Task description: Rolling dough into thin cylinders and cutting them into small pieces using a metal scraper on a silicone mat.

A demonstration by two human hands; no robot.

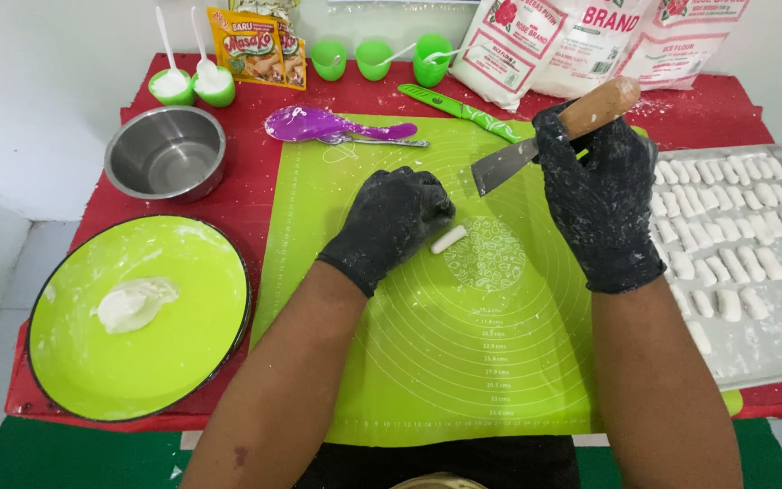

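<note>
left hand (pixel 391 222): in a black glove dusted with flour, resting on the green mat, the fingers curled down; the fingertips touch the left end of the small dough piece. the grip is narrow and holds nothing fully, it only presses beside the piece.
right hand (pixel 601 195): also in a black floured glove, raised a little above the mat, the grip closed tight around the wooden handle of the knife.
knife (pixel 509 163): the blade points to the left and a little down, its tip is above the mat, near the left hand but apart from it.
dough piece (pixel 449 239): short white roll, lying on the mat near its middle, just right of the left hand fingertips.
green mat (pixel 445 362): silicone sheet with printed circles, spread on the red counter (pixel 255 195).
tray (pixel 771 353): grey, at the right side of the counter, floured, with many small white dough rolls in rows.
green plate (pixel 138 362): round, at the near left, with a lump of white dough on it.
metal bowl (pixel 166 152): at the far left, beyond the plate.
purple spoon (pixel 319 125): lying at the far edge of the mat.
green cups (pixel 377 56): small ones at the far side of the counter, some with white spoons.
flour bags (pixel 590 41): white, at the far right, behind the right hand.
</note>
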